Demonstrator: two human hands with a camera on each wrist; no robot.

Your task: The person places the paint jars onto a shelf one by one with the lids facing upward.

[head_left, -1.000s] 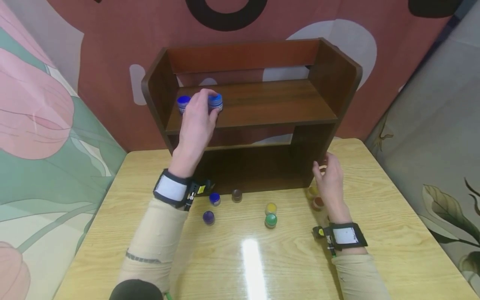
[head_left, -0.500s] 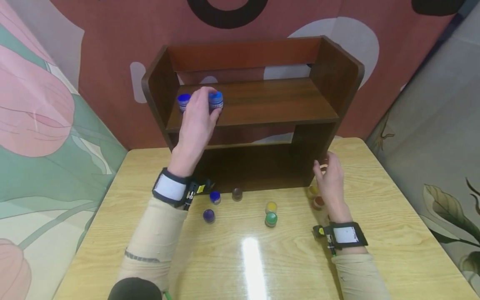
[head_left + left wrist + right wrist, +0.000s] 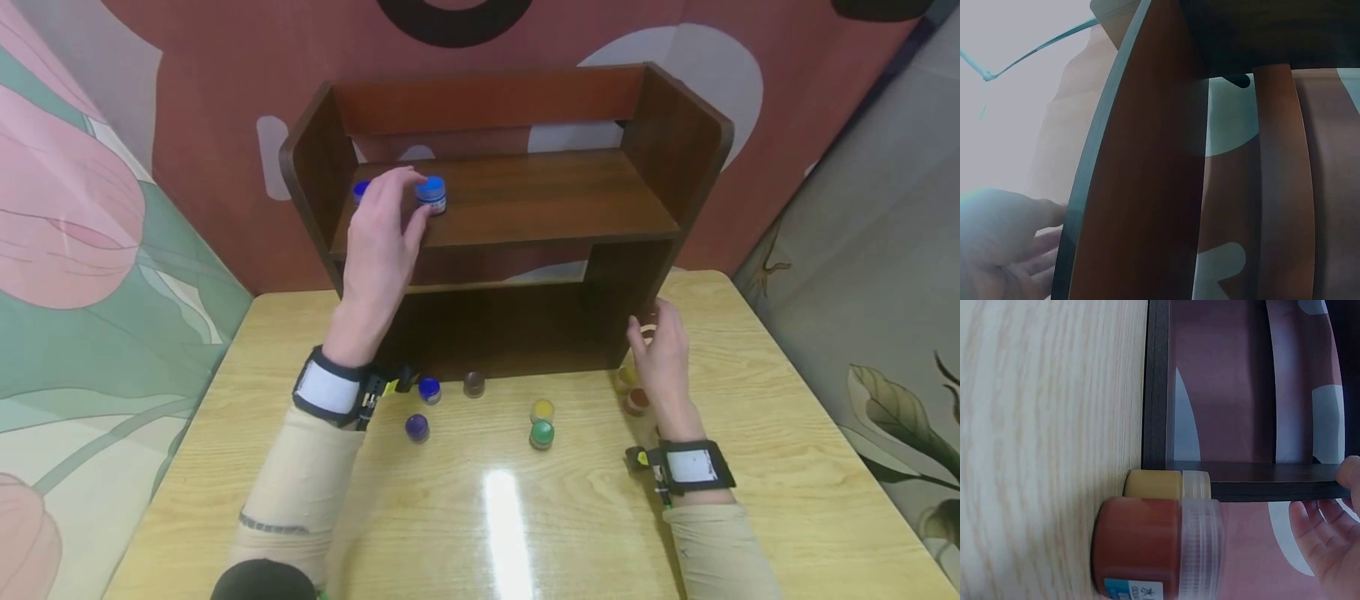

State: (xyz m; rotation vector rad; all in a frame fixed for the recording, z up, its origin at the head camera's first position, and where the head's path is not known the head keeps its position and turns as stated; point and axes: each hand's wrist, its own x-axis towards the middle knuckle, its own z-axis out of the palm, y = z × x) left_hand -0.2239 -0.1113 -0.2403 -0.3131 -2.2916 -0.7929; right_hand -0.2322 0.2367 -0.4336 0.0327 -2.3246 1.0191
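Observation:
My left hand [image 3: 375, 250] is at the upper board of a dark brown wooden shelf [image 3: 555, 196], its thumb and fingers spread beside a light blue paint jar [image 3: 432, 197]. The jar stands upright there, with a gap showing between it and the palm. Partly hidden behind the hand is a dark blue paint jar [image 3: 362, 189]. In the left wrist view, the hand [image 3: 1004, 244] looks hazy and no jar shows. Lower down, my right hand [image 3: 663, 358] pinches the edge of the shelf's right side panel [image 3: 1272, 489], thumb on one face and fingers on the other.
On the table before the shelf stand a blue jar [image 3: 430, 390], purple jar [image 3: 417, 427], brown jar [image 3: 474, 384], yellow jar [image 3: 542, 410] and green jar [image 3: 542, 434]. A red-brown jar [image 3: 1138, 544] and an ochre jar [image 3: 1154, 484] are close by my right hand.
My left hand has drawn slightly left, its fingers loosening from the light blue jar, which stays on the upper board. It now covers more of the dark blue jar. My right hand keeps its hold.

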